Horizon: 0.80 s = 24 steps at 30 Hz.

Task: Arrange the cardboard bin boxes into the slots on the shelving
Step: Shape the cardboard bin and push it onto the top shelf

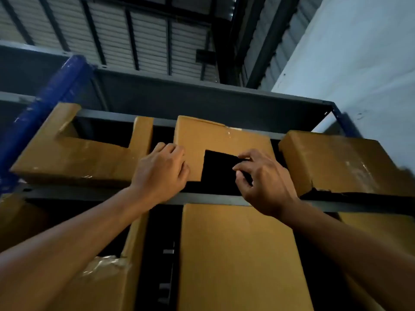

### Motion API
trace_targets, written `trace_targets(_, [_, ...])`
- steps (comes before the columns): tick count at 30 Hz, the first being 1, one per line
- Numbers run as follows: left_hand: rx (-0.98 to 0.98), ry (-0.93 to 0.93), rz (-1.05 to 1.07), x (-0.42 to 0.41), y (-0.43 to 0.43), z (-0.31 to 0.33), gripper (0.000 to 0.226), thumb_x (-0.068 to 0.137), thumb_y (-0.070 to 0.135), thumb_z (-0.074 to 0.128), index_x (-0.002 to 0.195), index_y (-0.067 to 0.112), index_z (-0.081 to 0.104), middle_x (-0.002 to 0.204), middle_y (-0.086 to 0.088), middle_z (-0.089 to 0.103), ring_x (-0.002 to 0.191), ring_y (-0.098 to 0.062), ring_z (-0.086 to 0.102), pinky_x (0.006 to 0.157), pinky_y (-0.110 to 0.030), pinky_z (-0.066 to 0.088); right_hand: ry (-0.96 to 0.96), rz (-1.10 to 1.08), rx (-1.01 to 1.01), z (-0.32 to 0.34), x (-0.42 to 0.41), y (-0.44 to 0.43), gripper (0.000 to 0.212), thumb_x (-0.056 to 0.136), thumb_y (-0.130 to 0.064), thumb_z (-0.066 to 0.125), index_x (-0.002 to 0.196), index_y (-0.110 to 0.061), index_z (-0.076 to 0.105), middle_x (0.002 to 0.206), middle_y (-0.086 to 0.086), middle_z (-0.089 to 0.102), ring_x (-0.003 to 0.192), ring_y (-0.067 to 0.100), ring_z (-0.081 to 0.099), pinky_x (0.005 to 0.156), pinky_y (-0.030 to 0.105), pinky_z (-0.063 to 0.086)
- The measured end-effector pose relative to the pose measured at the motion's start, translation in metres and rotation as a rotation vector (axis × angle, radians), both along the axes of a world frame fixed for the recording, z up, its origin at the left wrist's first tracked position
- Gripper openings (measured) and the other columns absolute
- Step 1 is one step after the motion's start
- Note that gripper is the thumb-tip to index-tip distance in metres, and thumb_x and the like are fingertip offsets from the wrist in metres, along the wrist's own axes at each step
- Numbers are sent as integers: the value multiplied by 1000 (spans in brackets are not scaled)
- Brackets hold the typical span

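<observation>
**Desk:** Fingers [177,153], what are they doing?

**Photographer:** Those of the left hand [160,173] are curled round the left edge of the middle bin box [215,135]. The right hand [266,185] is curled at the box's dark cut-out [219,167]. Whether it grips cardboard, I cannot tell.

**Desk:** And the box?

**Photographer:** In the upper row's middle slot, above the grey shelf beam [202,198], between the left box [74,158] and the right box [336,162].

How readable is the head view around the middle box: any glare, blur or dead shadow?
Head view: dim overall, with the white wall far brighter; the cut-out in the middle box is solid black; tape on the left box glints; the right box smears at the frame edge; wide-angle perspective leans the blue upright.
</observation>
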<state>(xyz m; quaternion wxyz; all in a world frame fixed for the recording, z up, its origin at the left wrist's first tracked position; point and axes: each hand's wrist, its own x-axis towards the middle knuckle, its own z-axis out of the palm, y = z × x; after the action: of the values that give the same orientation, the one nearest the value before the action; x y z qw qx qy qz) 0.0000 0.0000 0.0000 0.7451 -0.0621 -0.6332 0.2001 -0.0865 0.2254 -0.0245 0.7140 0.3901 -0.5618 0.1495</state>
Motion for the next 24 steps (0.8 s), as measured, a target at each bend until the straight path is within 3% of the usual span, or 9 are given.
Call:
trace_targets(3, [69, 60, 34, -28, 29, 19, 28, 93, 34, 48, 106, 12, 60, 102, -4, 63, 94, -20, 55, 62, -30, 44, -34, 32, -72, 17, -38, 35, 24, 95, -27, 53, 105, -17, 72, 120, 0, 60, 102, 9, 51, 65, 8, 31])
trace_targets(6, [219, 65, 71, -46, 37, 29, 27, 94, 35, 49, 104, 12, 59, 101, -5, 59, 93, -19, 52, 65, -29, 41, -198, 65, -154, 28, -72, 45, 25, 96, -32, 50, 109, -20, 69, 118, -3, 59, 100, 6, 44, 63, 17, 34])
trace_targets(10, [359, 90, 133, -69, 43, 42, 38, 93, 44, 52, 113, 12, 53, 108, -8, 55, 96, -23, 51, 69, -32, 41, -398, 55, -208, 40, -112, 46, 40, 95, -39, 47, 130, -22, 56, 130, 3, 54, 121, 20, 42, 83, 33, 43])
trace_targets(15, [445, 82, 207, -99, 47, 51, 51, 90, 52, 55, 119, 10, 48, 118, -13, 51, 105, -29, 50, 79, -42, 50, -479, 0, -249, 46, -144, 33, 43, 92, -42, 47, 126, -18, 53, 129, 9, 51, 119, 28, 43, 92, 44, 44])
trace_targets(19, [563, 25, 182, -117, 39, 62, 76, 83, 62, 60, 133, 11, 36, 135, -17, 39, 119, -38, 43, 88, -53, 48, -521, -26, -282, 52, -159, 18, 48, 90, -50, 51, 129, -22, 48, 133, 7, 46, 123, 31, 39, 95, 49, 39])
trace_targets(24, [655, -20, 45, -125, 30, 71, 84, 80, 63, 61, 137, 11, 29, 127, -15, 40, 109, -38, 51, 73, -44, 45, -735, 118, -397, 71, -172, 14, 81, 74, -61, 69, 136, -19, 39, 141, 15, 35, 124, 44, 38, 98, 58, 36])
